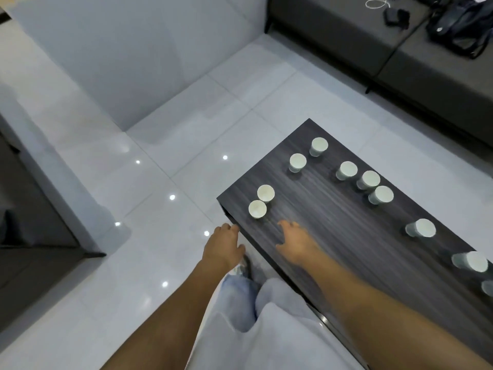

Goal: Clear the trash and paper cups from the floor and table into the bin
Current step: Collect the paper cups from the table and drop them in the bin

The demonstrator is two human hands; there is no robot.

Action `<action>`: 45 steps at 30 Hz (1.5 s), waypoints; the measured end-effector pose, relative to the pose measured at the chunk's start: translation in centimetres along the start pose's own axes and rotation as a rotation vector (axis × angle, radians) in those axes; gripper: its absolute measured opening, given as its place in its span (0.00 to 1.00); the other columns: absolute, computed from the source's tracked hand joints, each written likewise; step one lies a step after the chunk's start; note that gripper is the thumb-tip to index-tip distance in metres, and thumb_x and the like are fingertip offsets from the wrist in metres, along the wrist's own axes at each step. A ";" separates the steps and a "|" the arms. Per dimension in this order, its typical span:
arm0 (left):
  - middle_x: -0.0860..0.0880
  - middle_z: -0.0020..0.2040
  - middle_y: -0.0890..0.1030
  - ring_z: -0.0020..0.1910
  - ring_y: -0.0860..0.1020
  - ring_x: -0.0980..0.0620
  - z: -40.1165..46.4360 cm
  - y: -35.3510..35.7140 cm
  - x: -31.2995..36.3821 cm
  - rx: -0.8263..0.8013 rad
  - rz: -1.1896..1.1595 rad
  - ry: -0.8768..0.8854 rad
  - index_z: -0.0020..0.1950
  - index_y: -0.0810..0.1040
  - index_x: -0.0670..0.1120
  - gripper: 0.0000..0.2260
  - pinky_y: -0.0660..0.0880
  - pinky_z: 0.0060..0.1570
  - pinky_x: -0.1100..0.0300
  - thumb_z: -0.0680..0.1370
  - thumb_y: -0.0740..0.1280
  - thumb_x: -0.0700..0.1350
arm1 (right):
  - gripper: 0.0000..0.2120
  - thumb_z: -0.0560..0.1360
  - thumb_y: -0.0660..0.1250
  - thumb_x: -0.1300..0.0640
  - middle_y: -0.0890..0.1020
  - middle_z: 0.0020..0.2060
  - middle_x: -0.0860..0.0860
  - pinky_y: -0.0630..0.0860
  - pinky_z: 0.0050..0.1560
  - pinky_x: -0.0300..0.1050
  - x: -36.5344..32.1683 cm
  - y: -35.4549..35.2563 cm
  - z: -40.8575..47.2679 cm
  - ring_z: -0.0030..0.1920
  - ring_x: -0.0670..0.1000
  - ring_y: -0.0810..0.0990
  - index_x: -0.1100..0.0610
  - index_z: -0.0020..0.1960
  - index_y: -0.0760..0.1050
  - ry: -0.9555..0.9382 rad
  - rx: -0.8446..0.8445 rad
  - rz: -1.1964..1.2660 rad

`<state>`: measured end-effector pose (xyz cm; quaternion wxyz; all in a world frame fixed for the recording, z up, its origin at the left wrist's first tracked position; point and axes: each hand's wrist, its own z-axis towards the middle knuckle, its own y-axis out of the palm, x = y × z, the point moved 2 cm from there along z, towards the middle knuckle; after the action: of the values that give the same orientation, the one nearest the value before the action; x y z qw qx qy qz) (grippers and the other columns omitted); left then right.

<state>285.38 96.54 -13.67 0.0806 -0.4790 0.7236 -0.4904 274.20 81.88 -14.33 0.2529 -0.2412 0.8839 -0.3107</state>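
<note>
Over the near end of the dark wood table (333, 225), right hand (296, 243) is stretched forward, palm down, fingers spread and relaxed, gripping nothing; whether it touches the surface is unclear due to motion blur. Left hand (222, 245) is off the table, just beside its near-left corner, fingers loosely extended, holding nothing. Both forearms are bare and run in from the bottom edge. Paper cups are all upright on the tabletop: a touching pair (261, 201) at the left edge just ahead of the right hand, two more (308, 154) toward the far end, a close row of three (364, 180) along the right edge, then one (421, 228), another (470, 261) further along that edge, and one (488, 287) cut off by the frame. Cup interiors look pale; contents can't be made out. Table's far right portion runs out of frame. Bin isn't visible. Dark sofa (400, 49) at top right carries a bag (464, 25), a white cable (376, 2) and small dark items too blurred to identify.
</note>
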 end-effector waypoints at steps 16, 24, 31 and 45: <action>0.46 0.62 0.73 0.62 0.70 0.47 16.1 6.0 1.2 -0.038 -0.065 -0.109 0.66 0.70 0.46 0.18 0.71 0.61 0.55 0.78 0.64 0.49 | 0.31 0.75 0.65 0.58 0.65 0.67 0.55 0.72 0.60 0.54 2.2 -2.1 17.5 0.66 0.58 0.66 0.53 0.74 0.56 -0.046 -0.063 -0.087; 0.44 0.70 0.65 0.70 0.62 0.44 22.5 12.8 1.5 0.033 0.026 -0.147 0.71 0.62 0.46 0.30 0.62 0.70 0.52 0.75 0.67 0.55 | 0.38 0.71 0.68 0.63 0.57 0.73 0.54 0.71 0.62 0.55 3.4 0.8 27.5 0.69 0.59 0.60 0.51 0.75 0.54 -0.239 -0.044 -0.265; 0.42 0.74 0.58 0.73 0.58 0.42 25.0 16.6 0.7 -0.025 0.117 -0.181 0.75 0.55 0.44 0.35 0.63 0.71 0.49 0.76 0.66 0.57 | 0.41 0.69 0.70 0.63 0.52 0.75 0.56 0.68 0.64 0.58 3.6 3.4 31.5 0.72 0.60 0.56 0.50 0.76 0.54 -0.368 -0.090 -0.367; 0.48 0.70 0.66 0.68 0.66 0.47 21.9 12.2 -0.3 -0.036 0.115 -0.019 0.71 0.63 0.49 0.28 0.67 0.67 0.56 0.74 0.70 0.49 | 0.31 0.73 0.69 0.59 0.62 0.71 0.53 0.74 0.61 0.53 4.7 1.2 24.2 0.68 0.57 0.62 0.52 0.72 0.61 -0.215 0.030 -0.181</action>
<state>290.92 83.65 -34.47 0.1069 -0.4424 0.7579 -0.4674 284.73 69.62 -33.01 0.3206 -0.3478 0.8218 -0.3176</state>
